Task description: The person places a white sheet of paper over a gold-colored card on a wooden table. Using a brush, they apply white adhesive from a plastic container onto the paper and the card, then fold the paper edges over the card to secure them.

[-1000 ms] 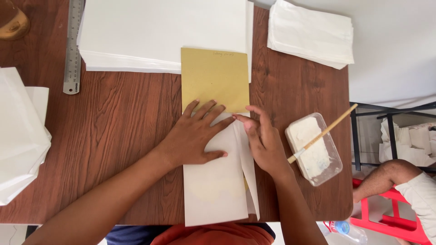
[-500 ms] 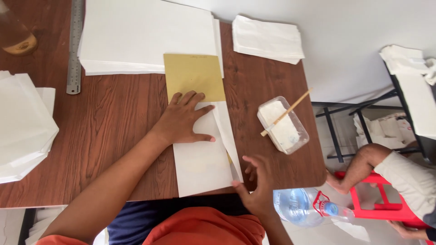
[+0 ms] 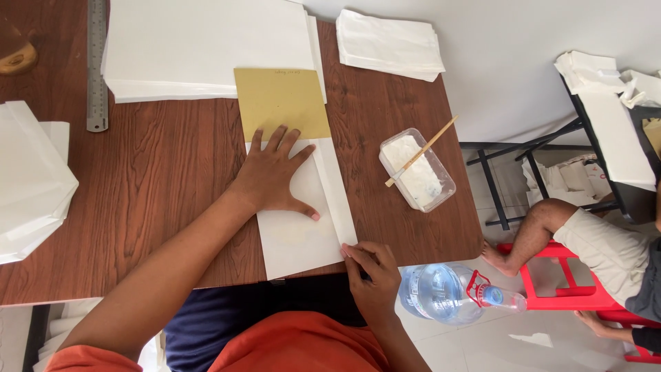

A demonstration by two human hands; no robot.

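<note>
Near the table's six o'clock edge, I'm pinching the folded flap (image 3: 335, 193) with my right hand (image 3: 372, 275), while my left hand (image 3: 274, 173) (fingers spread) is pressing the white sheet (image 3: 296, 238) flat; creasing evenly matters.

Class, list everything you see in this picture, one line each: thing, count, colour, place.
Folded paper sheet: one, white, table front, under left hand.
Card template: one, mustard yellow, above the sheet.
Paper stack: one, white, table back.
Folded paper pile: one, white, back right corner.
Paper pile: one, white, left edge.
Ruler: one, steel grey, back left.
Tub of paste: one, clear with white paste, right side, stick in it.
Water bottle: one, clear, floor.
Stool: one, red, floor right; another person seated.
Left hand: flat on sheet.
Right hand: pinching sheet's lower right corner.
</note>
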